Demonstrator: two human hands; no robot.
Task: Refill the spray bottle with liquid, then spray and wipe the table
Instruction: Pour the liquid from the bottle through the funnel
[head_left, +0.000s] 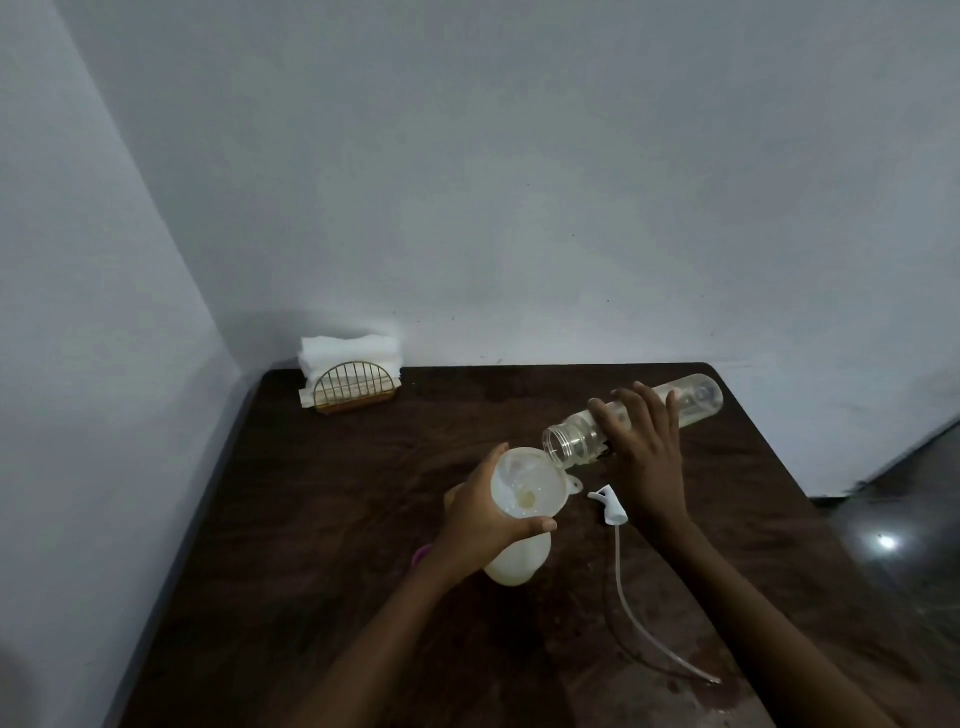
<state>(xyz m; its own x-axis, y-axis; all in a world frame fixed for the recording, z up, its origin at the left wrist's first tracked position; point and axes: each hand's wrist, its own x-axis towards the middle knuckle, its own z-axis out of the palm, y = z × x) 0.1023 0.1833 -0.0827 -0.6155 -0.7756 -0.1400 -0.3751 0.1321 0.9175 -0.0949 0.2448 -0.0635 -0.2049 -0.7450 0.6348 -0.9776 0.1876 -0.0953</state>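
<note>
Now the left hand (480, 525) has its grip closed around the neck of a white spray bottle (519, 558), which stands on the dark tabletop (322, 519) with a white funnel (527, 483) in its mouth. The right hand (644, 447) wraps around a clear bottle (576, 439), tilted with its open mouth at the funnel's rim. Just beside lies the spray head (612, 506) with its tube. A napkin holder (353, 382) stands at the far corner.

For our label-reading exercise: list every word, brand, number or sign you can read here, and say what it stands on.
None can be read.
Clear bottle in the right hand: faint marks near its base, too blurred to read.
Spray bottle, funnel, spray head, napkin holder: no text visible.
</note>
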